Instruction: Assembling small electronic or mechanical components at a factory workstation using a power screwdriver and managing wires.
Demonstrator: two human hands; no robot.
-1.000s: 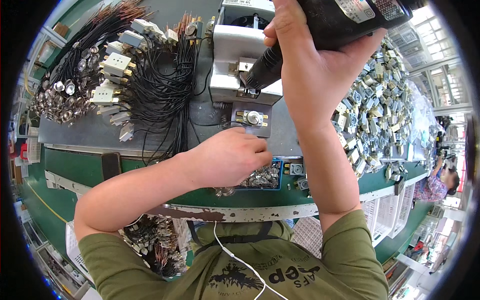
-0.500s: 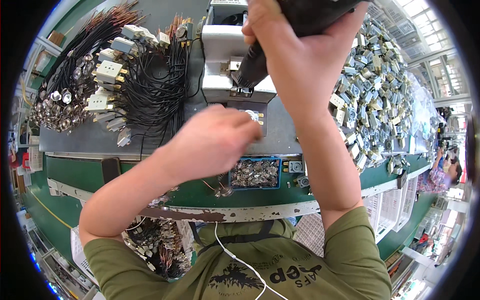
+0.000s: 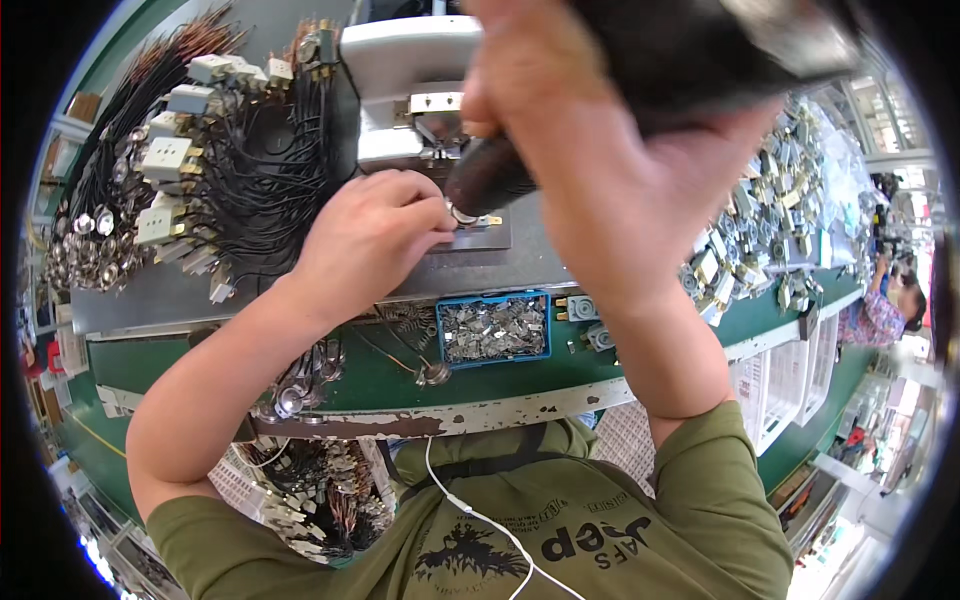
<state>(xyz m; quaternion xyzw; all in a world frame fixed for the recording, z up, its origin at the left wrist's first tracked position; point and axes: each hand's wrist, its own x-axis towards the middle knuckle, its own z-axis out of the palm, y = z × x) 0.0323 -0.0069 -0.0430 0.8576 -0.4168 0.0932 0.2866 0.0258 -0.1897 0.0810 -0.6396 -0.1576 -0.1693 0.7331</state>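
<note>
My right hand wraps round a thick black power screwdriver, blurred by motion. Its tapered nose points down-left at a small terminal block with brass tabs. This block lies on a dark plate in front of a white metal fixture. From the left, my left hand reaches in with fingers closed, its thumb and forefinger pinching the block's left side. The screwdriver's tip is right beside those fingertips; whether it touches the block I cannot tell. Another pale block sits in the fixture.
Left of the fixture lie bundled black wires with pale blocks and round metal caps. A blue tray of small metal clips stands near the edge. Loose blocks pile up at right. Another person is far right.
The screwdriver's nose has moved from the fixture down to the block on the plate. My left hand has shifted left and now pinches at that block. The view has moved slightly.
</note>
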